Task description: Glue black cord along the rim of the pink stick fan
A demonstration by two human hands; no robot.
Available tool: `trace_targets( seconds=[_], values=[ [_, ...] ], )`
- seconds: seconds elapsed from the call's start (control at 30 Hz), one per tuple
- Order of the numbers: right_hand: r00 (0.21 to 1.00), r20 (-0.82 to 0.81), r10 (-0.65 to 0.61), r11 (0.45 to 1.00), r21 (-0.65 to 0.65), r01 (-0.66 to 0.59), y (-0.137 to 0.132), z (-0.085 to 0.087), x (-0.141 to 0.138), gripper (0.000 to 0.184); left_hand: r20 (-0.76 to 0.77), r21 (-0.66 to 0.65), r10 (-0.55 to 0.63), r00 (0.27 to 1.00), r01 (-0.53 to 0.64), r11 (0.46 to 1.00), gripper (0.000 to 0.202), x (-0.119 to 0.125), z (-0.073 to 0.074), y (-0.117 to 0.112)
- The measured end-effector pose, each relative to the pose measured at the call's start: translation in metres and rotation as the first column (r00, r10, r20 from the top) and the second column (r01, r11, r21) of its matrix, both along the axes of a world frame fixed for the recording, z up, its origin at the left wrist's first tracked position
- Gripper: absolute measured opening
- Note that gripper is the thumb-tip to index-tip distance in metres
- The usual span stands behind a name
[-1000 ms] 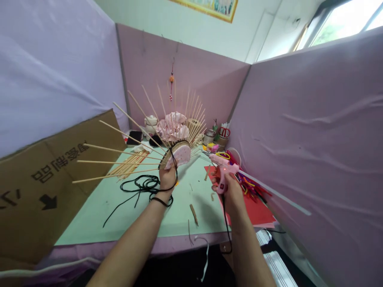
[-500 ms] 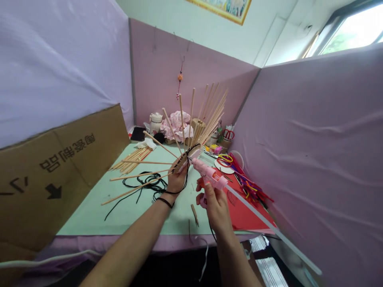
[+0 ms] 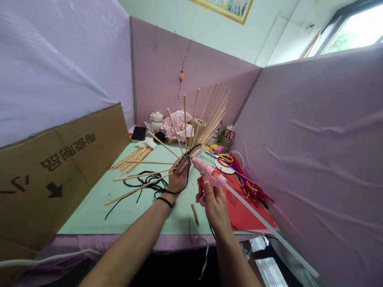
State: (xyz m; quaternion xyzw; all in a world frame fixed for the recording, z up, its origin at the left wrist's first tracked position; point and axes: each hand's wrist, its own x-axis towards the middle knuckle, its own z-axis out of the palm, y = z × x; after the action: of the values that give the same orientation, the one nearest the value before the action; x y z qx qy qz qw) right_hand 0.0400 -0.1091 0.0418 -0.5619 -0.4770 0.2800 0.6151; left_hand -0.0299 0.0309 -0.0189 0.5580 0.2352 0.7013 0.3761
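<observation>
My left hand (image 3: pixel 177 182) grips a round base from below, with wooden sticks (image 3: pixel 184 119) fanning out from its edge. Black cord (image 3: pixel 188 173) runs between the sticks at the rim and hangs down past my wrist. In my right hand (image 3: pixel 215 203) is a pink hot glue gun (image 3: pixel 206 169), fingers wrapped round its handle. The gun's nozzle points at the base's rim by the cord; whether it touches is too small to tell. A long white glue stick (image 3: pixel 269 227) sticks out of the gun's back end. Loose black cord (image 3: pixel 149 181) lies coiled on the table left of my hand.
A bundle of sticks (image 3: pixel 134 157) lies at left, before a cardboard sheet (image 3: pixel 66 167). At right are a red sheet (image 3: pixel 245 211), scissors (image 3: pixel 225 159) and coloured pipe cleaners (image 3: pixel 251 187). A white jar (image 3: pixel 156 121) and pink crumpled cloth (image 3: pixel 178 123) stand at the back.
The sticks and their base have turned slightly, their tips shifting a little to the right. The glue gun's rear has dipped slightly left; both hands keep their grip.
</observation>
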Motion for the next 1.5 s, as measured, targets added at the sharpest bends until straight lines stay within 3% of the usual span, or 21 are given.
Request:
trace_targets(
  seconds=[0.53, 1.5],
  values=[
    [0.998, 0.052, -0.031, 0.999, -0.015, 0.032, 0.002, -0.007, 0.001, 0.049, -0.053, 0.058, 0.036, 0.998, -0.033, 0.998, 0.038, 0.000, 0.000, 0.000],
    [0.997, 0.068, -0.033, 0.998, -0.051, 0.037, 0.000, -0.010, 0.002, 0.050, -0.071, 0.039, 0.045, 0.996, -0.042, 0.998, 0.038, 0.000, -0.004, 0.001]
  ],
)
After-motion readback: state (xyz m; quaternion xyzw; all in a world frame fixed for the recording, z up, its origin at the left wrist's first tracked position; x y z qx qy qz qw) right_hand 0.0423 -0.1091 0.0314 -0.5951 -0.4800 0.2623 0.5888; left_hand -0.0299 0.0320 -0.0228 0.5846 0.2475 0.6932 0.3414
